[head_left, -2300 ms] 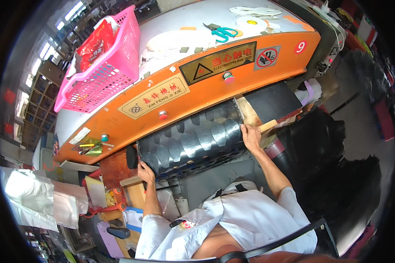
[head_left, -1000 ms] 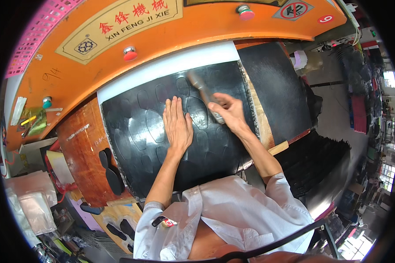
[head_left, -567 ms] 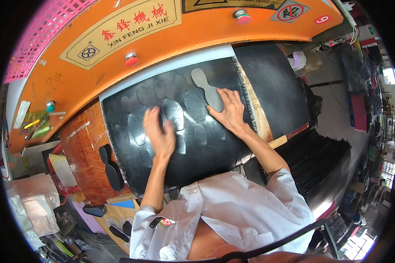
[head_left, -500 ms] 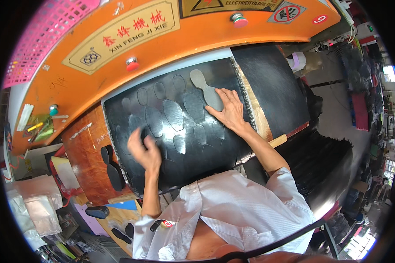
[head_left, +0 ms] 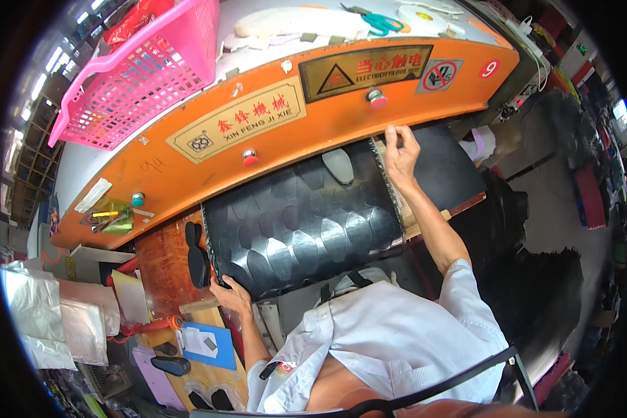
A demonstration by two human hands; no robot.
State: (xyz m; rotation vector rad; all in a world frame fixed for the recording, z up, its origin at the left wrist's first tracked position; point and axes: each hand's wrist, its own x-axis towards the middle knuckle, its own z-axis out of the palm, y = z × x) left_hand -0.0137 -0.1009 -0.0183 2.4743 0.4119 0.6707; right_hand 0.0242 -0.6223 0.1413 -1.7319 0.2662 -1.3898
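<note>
A broad black sheet (head_left: 292,251), marked with rows of sole-shaped outlines, lies below the orange machine front. My left hand (head_left: 233,296) has its fingers closed on the sheet's near left corner. On the sheet's far right part rests a grey sole-shaped piece (head_left: 338,166); its far end is hidden beneath the orange front. My right hand (head_left: 402,157) is up by the sheet's far right edge, close under the orange front, with fingers bent together; whatever they hold is too small to make out. A black sole-shaped piece (head_left: 198,258) lies beside the sheet's left edge.
The orange machine front (head_left: 313,115) has several push buttons and spans the far side. A pink basket (head_left: 146,76) and teal scissors (head_left: 383,24) sit on top. Another dark sheet (head_left: 439,167) lies right. At left are a blue board (head_left: 219,354) and plastic bags (head_left: 38,313).
The view has tilted up. My right hand has left the grey piece and moved toward the far right edge. My left hand has come down to the sheet's near left corner.
</note>
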